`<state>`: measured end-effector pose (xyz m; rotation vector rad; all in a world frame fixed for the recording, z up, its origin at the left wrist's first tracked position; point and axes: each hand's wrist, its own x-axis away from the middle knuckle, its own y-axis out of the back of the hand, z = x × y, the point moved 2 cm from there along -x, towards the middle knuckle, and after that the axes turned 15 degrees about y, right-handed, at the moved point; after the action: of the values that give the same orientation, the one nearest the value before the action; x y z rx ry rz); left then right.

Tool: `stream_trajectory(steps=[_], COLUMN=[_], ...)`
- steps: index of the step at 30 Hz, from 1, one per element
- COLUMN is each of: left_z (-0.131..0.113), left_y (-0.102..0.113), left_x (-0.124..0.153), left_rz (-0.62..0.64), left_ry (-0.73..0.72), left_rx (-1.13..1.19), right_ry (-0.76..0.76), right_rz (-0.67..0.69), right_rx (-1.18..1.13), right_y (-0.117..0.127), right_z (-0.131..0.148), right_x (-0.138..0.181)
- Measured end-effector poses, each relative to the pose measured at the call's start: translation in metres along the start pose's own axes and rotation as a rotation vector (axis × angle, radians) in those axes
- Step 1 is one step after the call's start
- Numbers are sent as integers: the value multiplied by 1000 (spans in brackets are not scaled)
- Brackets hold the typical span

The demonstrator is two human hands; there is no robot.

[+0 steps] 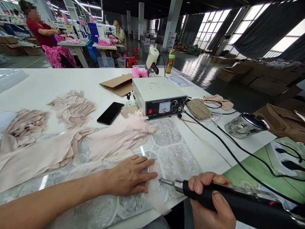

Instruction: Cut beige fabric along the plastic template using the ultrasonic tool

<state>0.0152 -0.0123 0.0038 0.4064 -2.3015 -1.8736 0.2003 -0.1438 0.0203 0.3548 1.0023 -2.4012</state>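
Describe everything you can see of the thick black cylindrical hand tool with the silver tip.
The thick black cylindrical hand tool has a smooth barrel, a silver metallic collar and a slim silver tip. A silver metallic strip runs along its upper side, near a red mark. Held aslant in the bare right hand, it points its tip toward a thin pale-pink cloth; contact is unclear. The picture cuts off its rear.

left forearm [71, 194]: bare, slanting in over the bench [35, 86] | left hand [133, 175]: lying palm down by the near edge, fingers spreading and pointing right, thumb stretching alongside | right hand [212, 197]: showing at the near edge, fingers curling in a grip, thumb facing them
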Motion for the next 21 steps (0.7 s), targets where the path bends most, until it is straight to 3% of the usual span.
stream_trajectory(steps=[21], left_z=[1], left_y=[0], left_x=[0], left_rz=[-43], left_ry=[-18], left_rx=[14], right_ry=[66], right_rz=[168], right_rx=[12], right_y=[-5], right_z=[-15], right_x=[-7])
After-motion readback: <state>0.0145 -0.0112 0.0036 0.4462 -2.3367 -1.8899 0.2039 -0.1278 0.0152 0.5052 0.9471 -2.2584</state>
